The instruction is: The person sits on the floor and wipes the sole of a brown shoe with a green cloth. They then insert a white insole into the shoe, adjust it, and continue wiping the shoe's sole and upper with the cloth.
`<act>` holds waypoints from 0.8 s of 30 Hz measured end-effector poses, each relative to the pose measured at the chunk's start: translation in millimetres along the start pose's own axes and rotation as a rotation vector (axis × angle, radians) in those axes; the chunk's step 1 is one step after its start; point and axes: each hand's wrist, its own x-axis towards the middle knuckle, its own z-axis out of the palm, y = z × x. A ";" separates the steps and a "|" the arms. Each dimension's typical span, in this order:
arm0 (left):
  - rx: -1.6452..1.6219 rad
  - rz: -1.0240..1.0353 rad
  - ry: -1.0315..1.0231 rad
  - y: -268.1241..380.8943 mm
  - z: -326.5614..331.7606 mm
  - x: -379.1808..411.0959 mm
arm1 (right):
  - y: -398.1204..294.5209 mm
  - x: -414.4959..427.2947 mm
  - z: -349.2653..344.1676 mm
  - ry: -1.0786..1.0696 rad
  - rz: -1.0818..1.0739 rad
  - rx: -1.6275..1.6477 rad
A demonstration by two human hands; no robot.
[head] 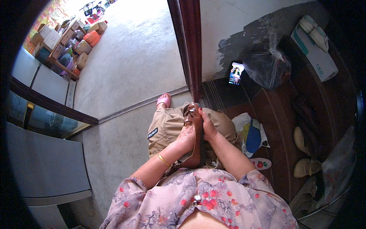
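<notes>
A brown leather shoe (197, 143) with cut-out holes and a decorated toe rests over my lap, its toe pointing away from me. My left hand (187, 136) reaches into the shoe's opening, and its fingers are partly hidden inside. From the right side, my right hand (208, 126) grips the front of the shoe, thumb along the edge near the toe. Beneath both hands are khaki trousers (163, 126). To the right lie a blue insole (254, 137) on a white plastic bag (241, 121) and an insole with a red flower (261, 164).
A lit phone (236, 73) leans near the wall beside a tied dark plastic bag (267, 68). White shoes (314, 33) sit on a shoebox (317, 54). Tan shoes (306, 168) are at right. A dark red door frame (193, 48) stands ahead; a grey cabinet (48, 163) is at left.
</notes>
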 end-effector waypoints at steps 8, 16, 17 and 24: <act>-0.204 -0.108 0.175 -8.2 25.4 11.2 | -2.6 0.9 5.0 0.070 -0.037 -0.026; 0.864 -0.016 -0.147 6.1 -15.1 25.0 | -3.9 -2.3 9.2 0.062 0.009 -0.043; 1.101 -0.024 -0.162 4.8 -9.4 25.5 | -3.2 -2.4 9.7 0.069 -0.002 -0.056; 0.258 -0.023 0.103 3.8 -7.3 17.4 | 14.6 19.1 -30.0 0.080 -0.063 0.178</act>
